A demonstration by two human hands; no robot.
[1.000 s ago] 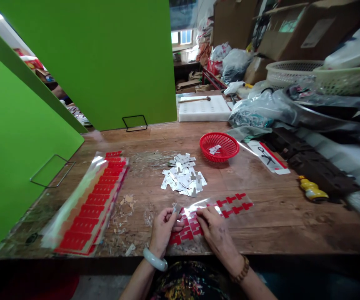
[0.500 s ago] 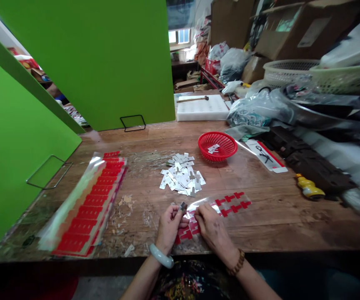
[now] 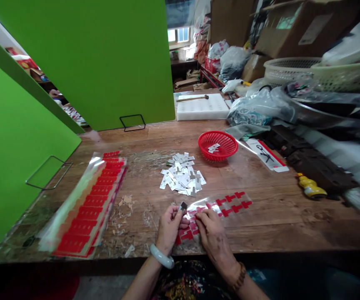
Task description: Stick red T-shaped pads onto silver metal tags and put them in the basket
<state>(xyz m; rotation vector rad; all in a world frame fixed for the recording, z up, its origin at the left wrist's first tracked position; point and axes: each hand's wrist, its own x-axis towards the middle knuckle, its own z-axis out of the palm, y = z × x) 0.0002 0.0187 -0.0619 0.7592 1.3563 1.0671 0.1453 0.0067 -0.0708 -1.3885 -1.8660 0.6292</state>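
Clear sheet with red shapes (image 3: pixel 236 207): on the wooden table (image 3: pixel 280 229), near its front edge | my left hand (image 3: pixel 169 225): thumb and fingers pinching a small metal plate (image 3: pixel 183 206) | my right hand (image 3: pixel 214 235): fingers bunched at the sheet, whether gripping anything I cannot tell | pale plates (image 3: pixel 183 177): piled just beyond

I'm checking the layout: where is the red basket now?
In the head view, the red basket stands on the table right of centre, beyond and right of the pile of flat pieces.
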